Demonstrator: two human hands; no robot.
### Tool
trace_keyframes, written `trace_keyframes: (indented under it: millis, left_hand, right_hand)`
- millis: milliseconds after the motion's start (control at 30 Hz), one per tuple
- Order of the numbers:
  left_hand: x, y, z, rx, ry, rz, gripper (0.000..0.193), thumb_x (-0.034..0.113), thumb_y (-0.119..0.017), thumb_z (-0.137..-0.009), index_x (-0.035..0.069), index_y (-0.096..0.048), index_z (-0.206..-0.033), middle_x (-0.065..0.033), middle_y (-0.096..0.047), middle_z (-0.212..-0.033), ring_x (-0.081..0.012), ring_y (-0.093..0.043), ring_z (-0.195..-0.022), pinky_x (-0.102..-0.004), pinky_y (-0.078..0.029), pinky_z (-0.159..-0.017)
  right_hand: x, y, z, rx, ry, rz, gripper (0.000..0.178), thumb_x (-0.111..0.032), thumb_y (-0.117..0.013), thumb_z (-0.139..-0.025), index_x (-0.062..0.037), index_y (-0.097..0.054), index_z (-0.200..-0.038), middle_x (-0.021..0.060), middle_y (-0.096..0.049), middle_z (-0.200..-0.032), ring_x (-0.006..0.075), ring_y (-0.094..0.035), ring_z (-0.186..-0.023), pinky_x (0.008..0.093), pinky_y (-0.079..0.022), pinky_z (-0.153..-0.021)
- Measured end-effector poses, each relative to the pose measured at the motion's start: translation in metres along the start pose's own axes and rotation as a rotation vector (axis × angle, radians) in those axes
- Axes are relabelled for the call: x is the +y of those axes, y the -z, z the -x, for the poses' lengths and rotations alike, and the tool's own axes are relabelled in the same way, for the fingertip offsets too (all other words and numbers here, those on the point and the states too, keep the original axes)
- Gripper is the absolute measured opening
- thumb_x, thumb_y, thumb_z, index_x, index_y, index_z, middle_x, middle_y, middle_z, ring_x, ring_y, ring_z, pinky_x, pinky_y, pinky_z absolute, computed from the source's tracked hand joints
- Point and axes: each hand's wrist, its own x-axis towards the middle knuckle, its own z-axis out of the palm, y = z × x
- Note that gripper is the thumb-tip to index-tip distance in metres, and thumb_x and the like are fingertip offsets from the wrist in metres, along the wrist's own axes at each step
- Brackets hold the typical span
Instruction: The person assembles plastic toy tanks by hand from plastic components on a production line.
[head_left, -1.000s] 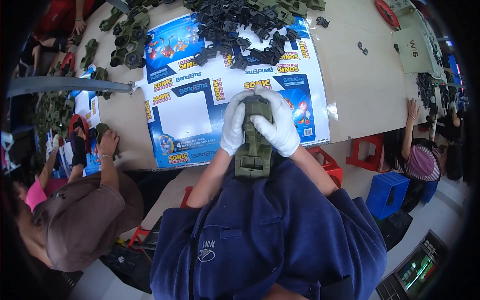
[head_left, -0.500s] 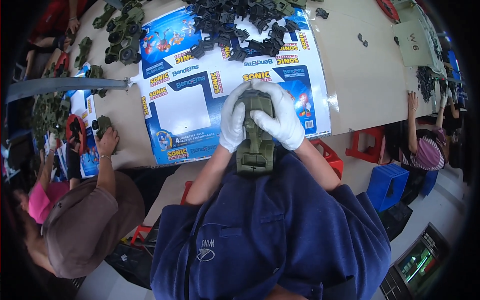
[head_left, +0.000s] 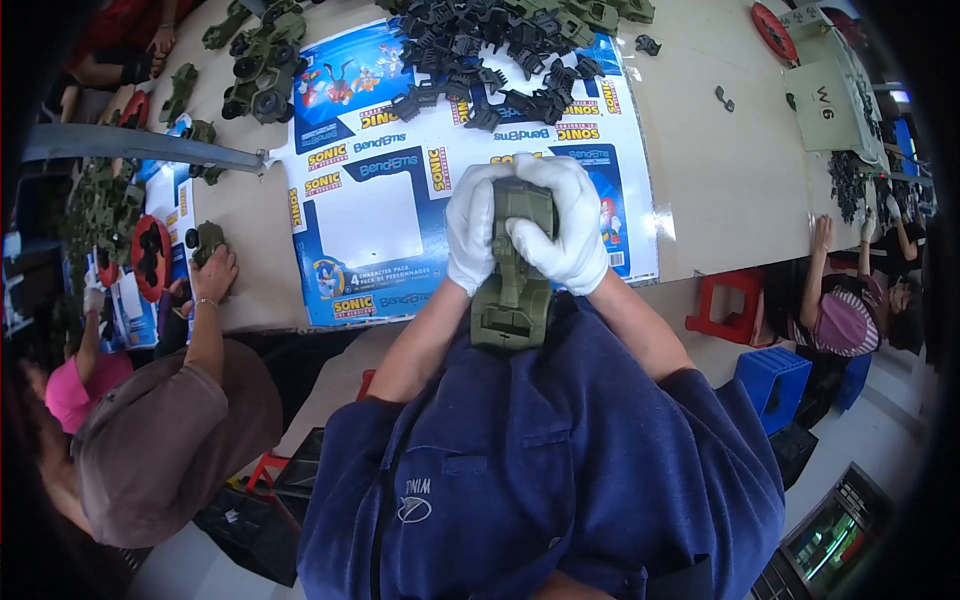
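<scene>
An olive-green toy military vehicle (head_left: pixel 512 300) is gripped between both my white-gloved hands, close to my chest at the table's near edge. My left hand (head_left: pixel 472 225) wraps round its left side, fingers curled over the far end. My right hand (head_left: pixel 568 225) closes on the opposite side, its thumb lying across the toy's top. The far end of the toy is partly hidden by my fingers. Beyond my hands lies a printed cardboard sheet (head_left: pixel 365 230), mostly blue and white, with a heap of black plastic parts (head_left: pixel 470 60) on its far part.
Several green toy vehicles (head_left: pixel 265 65) stand at the far left. A grey metal bar (head_left: pixel 150 148) juts in from the left. A co-worker's hand (head_left: pixel 213 272) holds a green toy nearby. At right are a pale bin (head_left: pixel 825 105), a red stool (head_left: pixel 725 305) and a blue crate (head_left: pixel 772 385).
My left thumb has drawn back from the toy's top toward its side. Both hands stay round the toy. The view has shifted slightly.
</scene>
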Motion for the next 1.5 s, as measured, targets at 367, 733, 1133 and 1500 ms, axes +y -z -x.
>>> trace_keyframes:
  millis: [367, 733, 1133, 1500]
  left_hand:
    - [0.003, 0.009, -0.007, -0.131, 0.029, -0.030, 0.045, 0.030, -0.054, -0.097, 0.002, -0.052, -0.132, -0.0157, -0.058, -0.127, -0.0268, -0.056, -0.119, -0.0361, -0.041, -0.102]
    - [0.030, 0.020, -0.011, -0.418, 0.680, 0.295, 0.059, 0.008, -0.087, -0.069, 0.002, -0.061, -0.122, -0.0032, -0.069, -0.108, -0.0117, -0.062, -0.100, -0.0284, -0.049, -0.090]
    - [0.048, 0.017, -0.006, -0.514, 0.200, -0.762, 0.087, 0.024, -0.080, -0.074, 0.009, -0.032, -0.146, -0.0209, -0.063, -0.112, -0.0402, -0.063, -0.105, -0.0450, -0.051, -0.086]
    - [0.038, 0.016, 0.025, -0.537, -0.221, -1.237, 0.076, 0.012, -0.071, -0.069, 0.007, -0.043, -0.140, -0.0104, -0.053, -0.082, -0.0281, -0.057, -0.081, -0.0409, -0.040, -0.082]
  right_hand:
    - [-0.009, -0.010, 0.014, 0.065, -0.355, -0.233, 0.073, -0.020, -0.078, -0.071, 0.0009, -0.047, -0.133, 0.0201, -0.059, -0.124, 0.0346, -0.058, -0.112, 0.0418, -0.045, -0.100]
    - [0.014, 0.039, -0.014, -0.080, -0.070, -0.174, 0.070, -0.046, -0.062, -0.089, 0.0012, -0.047, -0.138, 0.0243, -0.045, -0.145, 0.0391, -0.042, -0.136, 0.0432, -0.032, -0.113]
    - [0.001, 0.071, 0.037, -0.102, -0.935, -0.536, 0.032, -0.022, -0.056, -0.100, -0.0027, -0.061, -0.126, 0.0093, -0.067, -0.117, 0.0155, -0.065, -0.099, 0.0262, -0.052, -0.083]
    - [-0.018, 0.061, 0.035, -0.553, -0.974, -0.228, 0.026, -0.023, -0.073, -0.090, -0.0004, -0.066, -0.079, 0.0013, -0.064, -0.067, 0.0072, -0.060, -0.061, 0.0234, -0.047, -0.056]
